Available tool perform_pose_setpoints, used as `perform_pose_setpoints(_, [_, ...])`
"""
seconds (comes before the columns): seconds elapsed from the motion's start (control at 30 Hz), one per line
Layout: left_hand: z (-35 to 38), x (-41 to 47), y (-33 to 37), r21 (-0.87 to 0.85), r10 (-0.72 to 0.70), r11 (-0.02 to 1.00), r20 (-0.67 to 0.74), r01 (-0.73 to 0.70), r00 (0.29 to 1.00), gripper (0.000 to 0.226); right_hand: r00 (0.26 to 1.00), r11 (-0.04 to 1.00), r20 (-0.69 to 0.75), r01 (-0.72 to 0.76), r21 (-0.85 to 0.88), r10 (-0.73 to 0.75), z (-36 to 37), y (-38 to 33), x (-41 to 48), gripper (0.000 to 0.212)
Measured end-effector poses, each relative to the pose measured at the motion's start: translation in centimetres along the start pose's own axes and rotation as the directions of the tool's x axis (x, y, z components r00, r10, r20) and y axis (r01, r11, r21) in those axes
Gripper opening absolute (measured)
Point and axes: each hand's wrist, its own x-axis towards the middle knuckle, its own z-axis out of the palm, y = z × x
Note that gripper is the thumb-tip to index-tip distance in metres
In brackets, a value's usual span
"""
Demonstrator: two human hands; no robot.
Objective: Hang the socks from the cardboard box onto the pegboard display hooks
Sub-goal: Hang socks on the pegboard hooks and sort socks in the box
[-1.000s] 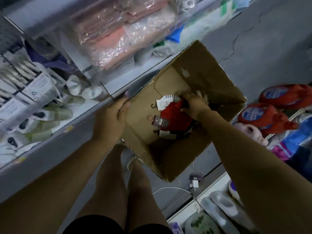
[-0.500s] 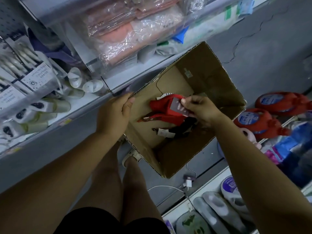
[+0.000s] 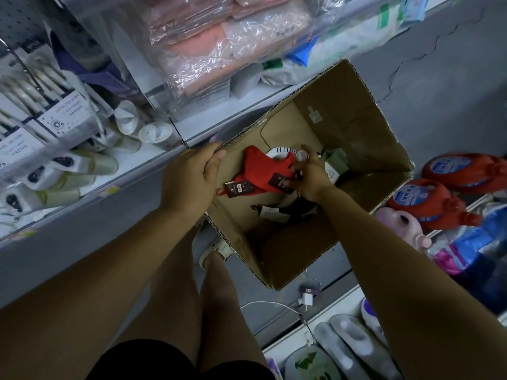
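Mid-frame, the left hand (image 3: 192,176) grips the rim of the cardboard box (image 3: 345,111) while the right hand (image 3: 308,175) pinches the red socks (image 3: 260,168) by their card inside it: the pick-up step, so next they probably need lifting to the pegboard (image 3: 17,20) at upper left.

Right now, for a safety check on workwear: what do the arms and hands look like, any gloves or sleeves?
No gloves, no sleeves: the left hand and right hand are bare, and both forearms are bare as far up as the frame shows. No watch, bracelet or ring is visible. Below are dark shorts and a light shoe.
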Motion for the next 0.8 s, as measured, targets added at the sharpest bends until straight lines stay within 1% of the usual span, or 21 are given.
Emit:
perform_pose_setpoints(0.07, [0.1, 0.0, -0.1, -0.001, 0.000, 1.000, -0.004, 0.000, 1.000, 0.031, 0.999, 0.997, 0.027, 0.035, -0.076, -0.033, 0.1, -0.4, 0.2, 0.021])
perform_pose_setpoints(0.1, [0.1, 0.0, -0.1, 0.002, 0.003, 1.000, -0.005, -0.003, 1.000, 0.032, 0.999, 0.996, 0.041, 0.026, -0.091, -0.022, 0.2, -0.6, 0.4, 0.020])
perform_pose_setpoints(0.13, [0.1, 0.0, -0.2, 0.007, 0.009, 1.000, -0.005, -0.009, 1.000, 0.032, 0.999, 0.999, 0.042, 0.006, -0.051, -0.004, 0.4, -0.9, 0.5, 0.019])
perform_pose_setpoints(0.2, [0.2, 0.0, -0.3, 0.009, 0.016, 1.000, -0.002, -0.016, 1.000, 0.032, 0.998, 0.986, 0.049, -0.054, 0.158, 0.047, 0.7, -1.4, 0.4, 0.023])
perform_pose_setpoints(0.27, [0.0, 0.0, -0.2, -0.004, 0.022, 1.000, 0.004, -0.022, 1.000, 0.033, 0.991, 0.939, 0.094, -0.117, 0.324, 0.091, 0.6, -2.0, -0.2, 0.027])
perform_pose_setpoints(0.33, [-0.3, 0.0, 0.0, -0.018, 0.025, 1.000, 0.018, -0.025, 1.000, 0.033, 0.985, 0.868, 0.138, -0.161, 0.470, 0.108, 0.3, -2.8, -1.5, 0.028])
perform_pose_setpoints(0.37, [-0.4, 0.0, 0.0, -0.027, 0.022, 0.999, 0.029, -0.021, 0.999, 0.033, 0.982, 0.811, 0.152, -0.181, 0.556, 0.115, 0.0, -3.3, -2.3, 0.030])
perform_pose_setpoints(0.43, [-0.7, 0.1, 0.1, -0.056, -0.017, 0.998, 0.076, 0.021, 0.997, 0.033, 0.980, 0.656, 0.160, -0.200, 0.728, 0.121, -0.6, -4.3, -4.4, 0.037])
perform_pose_setpoints(0.5, [-1.3, 0.2, 0.7, -0.080, -0.084, 0.992, 0.154, 0.097, 0.984, 0.034, 0.983, 0.471, 0.162, -0.184, 0.863, 0.087, -1.7, -5.0, -7.0, 0.030])
perform_pose_setpoints(0.53, [-1.8, 0.1, 1.3, -0.062, -0.102, 0.992, 0.166, 0.113, 0.981, 0.034, 0.985, 0.378, 0.159, -0.170, 0.910, 0.062, -2.3, -5.3, -8.4, 0.024])
perform_pose_setpoints(0.57, [-2.3, -0.1, 2.0, -0.025, -0.107, 0.993, 0.139, 0.112, 0.985, 0.033, 0.988, 0.293, 0.147, -0.152, 0.944, 0.040, -3.0, -5.5, -9.8, 0.021])
perform_pose_setpoints(0.6, [-2.9, -0.5, 2.9, 0.009, -0.109, 0.994, 0.080, 0.109, 0.991, 0.033, 0.992, 0.218, 0.122, -0.124, 0.968, 0.023, -3.6, -5.7, -11.1, 0.023])
perform_pose_setpoints(0.63, [-3.6, -1.0, 4.0, 0.007, -0.116, 0.993, 0.011, 0.116, 0.993, 0.034, 0.996, 0.154, 0.087, -0.087, 0.984, 0.008, -4.2, -5.7, -12.5, 0.025])
perform_pose_setpoints(0.67, [-4.2, -1.8, 5.5, -0.039, -0.142, 0.989, -0.033, 0.141, 0.989, 0.034, 0.999, 0.103, 0.044, -0.043, 0.994, -0.007, -4.7, -5.8, -13.8, 0.028])
perform_pose_setpoints(0.7, [-4.7, -2.6, 7.0, -0.122, -0.198, 0.974, -0.031, 0.193, 0.980, 0.036, 1.000, 0.059, -0.001, 0.002, 0.998, -0.024, -5.2, -5.9, -15.2, 0.030])
perform_pose_setpoints(0.73, [-5.0, -3.4, 8.6, -0.225, -0.285, 0.931, 0.041, 0.287, 0.958, 0.042, 0.998, 0.016, -0.041, 0.042, 0.999, -0.044, -5.5, -5.9, -16.4, 0.031])
perform_pose_setpoints(0.77, [-5.3, -4.0, 10.3, -0.334, -0.377, 0.845, 0.179, 0.416, 0.909, 0.053, 0.995, -0.029, -0.074, 0.072, 0.997, -0.062, -5.9, -6.0, -17.7, 0.033])
perform_pose_setpoints(0.8, [-5.5, -4.4, 12.1, -0.437, -0.439, 0.705, 0.350, 0.559, 0.827, 0.065, 0.992, -0.068, -0.100, 0.094, 0.993, -0.083, -6.1, -6.0, -19.0, 0.035])
